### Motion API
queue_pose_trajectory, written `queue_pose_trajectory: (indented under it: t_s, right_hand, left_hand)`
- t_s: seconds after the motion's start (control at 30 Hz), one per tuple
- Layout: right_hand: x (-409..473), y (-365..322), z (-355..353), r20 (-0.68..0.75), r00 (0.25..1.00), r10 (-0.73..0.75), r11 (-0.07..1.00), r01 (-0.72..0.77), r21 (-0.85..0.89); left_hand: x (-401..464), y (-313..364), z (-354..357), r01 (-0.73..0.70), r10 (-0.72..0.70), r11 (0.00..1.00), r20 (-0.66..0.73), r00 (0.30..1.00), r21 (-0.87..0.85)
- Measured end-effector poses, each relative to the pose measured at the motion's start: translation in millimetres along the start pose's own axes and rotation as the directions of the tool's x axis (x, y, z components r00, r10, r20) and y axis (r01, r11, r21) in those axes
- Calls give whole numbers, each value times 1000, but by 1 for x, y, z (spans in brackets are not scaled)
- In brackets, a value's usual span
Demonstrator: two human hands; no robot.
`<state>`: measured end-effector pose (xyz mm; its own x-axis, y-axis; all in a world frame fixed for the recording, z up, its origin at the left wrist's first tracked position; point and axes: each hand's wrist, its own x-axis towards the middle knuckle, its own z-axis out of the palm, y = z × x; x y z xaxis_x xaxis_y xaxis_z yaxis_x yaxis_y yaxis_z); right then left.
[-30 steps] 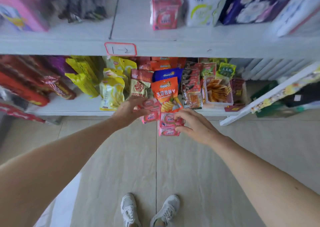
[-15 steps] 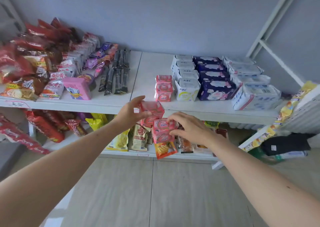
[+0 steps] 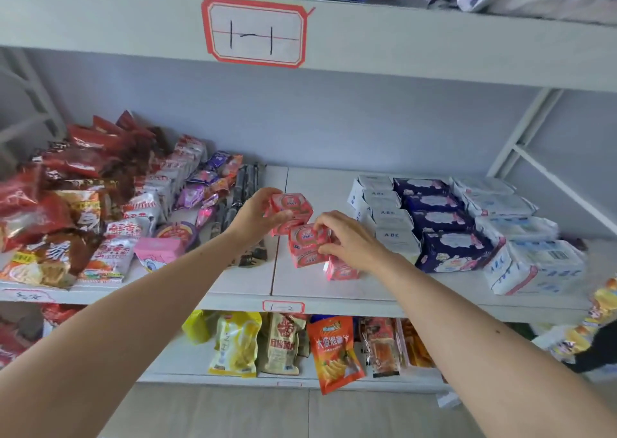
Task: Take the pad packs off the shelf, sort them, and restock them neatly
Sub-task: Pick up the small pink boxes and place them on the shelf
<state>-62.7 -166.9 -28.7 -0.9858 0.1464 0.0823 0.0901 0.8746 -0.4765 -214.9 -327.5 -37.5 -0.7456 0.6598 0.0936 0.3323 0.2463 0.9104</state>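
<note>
While our left hand (image 3: 257, 215) grips one pink pack (image 3: 293, 208) above the shelf (image 3: 300, 284), our right hand (image 3: 347, 239) pinches a stacked pink pair (image 3: 305, 244), its palm hiding part of another pack (image 3: 340, 270) below.

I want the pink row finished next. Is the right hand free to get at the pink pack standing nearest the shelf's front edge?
Probably yes. The right hand hovers just above that pink pack with nothing between them, though its fingers already hold a stack of pink packs.
</note>
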Motion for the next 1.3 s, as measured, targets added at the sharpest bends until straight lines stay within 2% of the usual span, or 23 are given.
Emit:
queue_pose_trajectory:
  t_s: [0.3,0.6,0.83,1.0,1.17,1.3]
  right_hand:
    - [83,30,-5,13,1000,8,999,-7,-49]
    - [134,77,10,122,991,51,995,-40,-86]
    - [147,91,11,215,962,169,975,-132,-176]
    - [146,89,10,222,960,171,974,-130,-187]
    - [143,83,11,248,950,190,967,-137,-216]
    - [135,85,4,251,940,232,957,-174,-231]
  left_hand:
    - [72,-24,1,60,-61,998,-69,996,-18]
    - [123,-62,24,137,-134,991,-155,979,8]
    - [139,-83,48,210,-208,978,-60,976,21]
    - [138,-83,61,247,-247,969,34,968,9]
    - [137,-84,68,301,-299,946,35,954,-120]
    - [133,-69,83,288,-279,941,70,958,-176]
